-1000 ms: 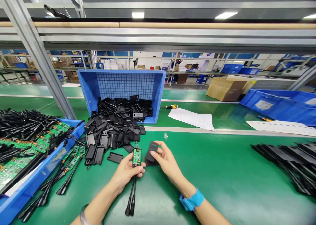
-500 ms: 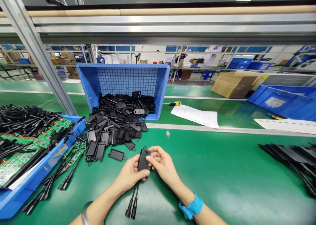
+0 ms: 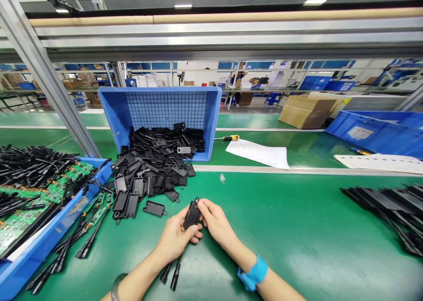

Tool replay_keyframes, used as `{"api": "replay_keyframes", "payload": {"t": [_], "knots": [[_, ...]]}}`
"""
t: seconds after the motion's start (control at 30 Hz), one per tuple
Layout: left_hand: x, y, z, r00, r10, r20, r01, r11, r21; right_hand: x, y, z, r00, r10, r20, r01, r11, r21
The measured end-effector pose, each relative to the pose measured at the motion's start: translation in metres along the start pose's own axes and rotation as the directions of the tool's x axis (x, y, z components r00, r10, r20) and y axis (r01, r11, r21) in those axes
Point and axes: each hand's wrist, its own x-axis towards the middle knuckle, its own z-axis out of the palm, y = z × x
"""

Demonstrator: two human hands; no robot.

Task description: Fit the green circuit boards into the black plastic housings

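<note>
A black plastic case with a small loop at its top end is held between my two hands over the green bench. My left hand wraps around its left side and lower end, thumb across the front. The fingers of my right hand pinch its upper right edge. Two short black cables with connectors hang from its lower end. Just left of my hands lies a single open case half, beside a heap of black case parts that spills from a tipped blue crate.
At the left, a blue bin holds green circuit boards with black cables. Cased pieces lie at the right. Farther back are a yellow-black screwdriver, a paper sheet, a cardboard box and another blue crate.
My right thumb has moved from the case's front face to its upper right edge. The case has tilted slightly in my hands. The whole view has shifted a little.
</note>
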Motion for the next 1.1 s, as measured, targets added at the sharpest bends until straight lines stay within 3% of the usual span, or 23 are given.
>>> {"api": "replay_keyframes", "payload": {"t": [0.1,0.2,0.27,0.37,0.43,0.47,0.57,0.63,0.7,0.77,0.83,0.93,1.0,1.03,1.1], "knots": [[-0.001,-0.006,0.002,0.997,0.061,0.045,-0.056,0.992,-0.114,-0.005,-0.002,0.003,0.978,-0.202,-0.044,0.177,0.927,-0.331],[-0.003,-0.011,0.002,0.987,0.082,0.137,-0.078,0.996,-0.032,-0.001,-0.004,-0.011,0.961,-0.276,-0.017,0.209,0.768,-0.605],[-0.004,-0.009,-0.001,0.986,0.126,0.112,-0.142,0.979,0.147,0.004,-0.002,-0.032,0.966,-0.254,-0.049,0.119,0.604,-0.788],[-0.006,0.007,-0.014,0.969,0.247,-0.031,-0.202,0.853,0.482,0.011,0.003,-0.064,0.973,-0.167,-0.158,-0.108,0.274,-0.956],[-0.011,0.025,-0.030,0.947,0.306,-0.101,-0.160,0.719,0.676,0.012,0.008,-0.076,0.954,-0.216,-0.209,-0.178,0.151,-0.972],[-0.016,0.034,-0.041,0.936,0.328,-0.131,-0.117,0.640,0.759,0.011,0.010,-0.079,0.943,-0.259,-0.208,-0.178,0.134,-0.975],[-0.040,0.056,-0.079,0.887,0.376,-0.268,0.128,0.358,0.925,0.007,0.012,-0.070,0.924,-0.365,-0.112,-0.036,0.208,-0.977],[-0.060,0.059,-0.107,0.796,0.382,-0.469,0.407,0.235,0.883,0.004,0.011,-0.057,0.923,-0.383,-0.016,0.113,0.310,-0.944],[-0.081,0.055,-0.132,0.732,0.367,-0.575,0.534,0.216,0.818,0.001,0.006,-0.045,0.928,-0.367,0.070,0.238,0.437,-0.867],[-0.099,0.047,-0.150,0.710,0.340,-0.616,0.575,0.226,0.787,-0.002,0.000,-0.036,0.937,-0.325,0.131,0.310,0.596,-0.741],[-0.111,0.041,-0.158,0.694,0.345,-0.632,0.584,0.244,0.774,-0.007,-0.009,-0.030,0.941,-0.281,0.186,0.337,0.756,-0.561],[-0.116,0.044,-0.143,0.636,0.451,-0.626,0.485,0.397,0.779,-0.014,-0.020,-0.023,0.938,-0.201,0.284,0.274,0.929,-0.247],[-0.111,0.052,-0.116,0.628,0.509,-0.588,0.306,0.534,0.788,-0.019,-0.026,-0.016,0.923,-0.120,0.365,0.137,0.990,-0.021],[-0.106,0.056,-0.101,0.663,0.513,-0.545,0.207,0.574,0.792,-0.022,-0.028,-0.013,0.913,-0.078,0.401,0.042,0.994,0.098],[-0.091,0.061,-0.072,0.814,0.455,-0.362,0.009,0.612,0.791,-0.026,-0.031,-0.007,0.894,-0.013,0.448,-0.155,0.929,0.335]]}}
